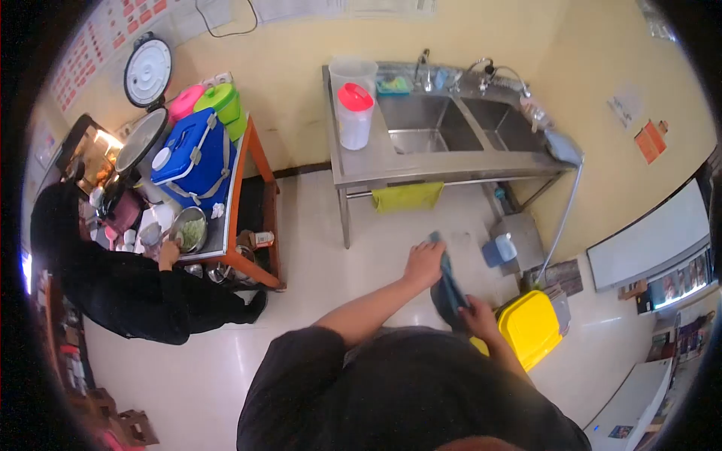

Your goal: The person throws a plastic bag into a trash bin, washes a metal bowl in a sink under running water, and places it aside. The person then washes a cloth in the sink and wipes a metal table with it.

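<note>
A dark grey-green, thin item, perhaps a cloth or a tray seen edge-on, is held upright in front of my body. My left hand is closed on its upper left edge. Lower down on its right side, my right hand grips it too. The item hangs above the pale floor, between the steel sink table and my dark shirt. A yellow bin lid lies just right of my right hand.
Ahead stands a steel sink table with a red-lidded container and a green cloth. At left, a person in black works at a table with a bowl and a blue cooler.
</note>
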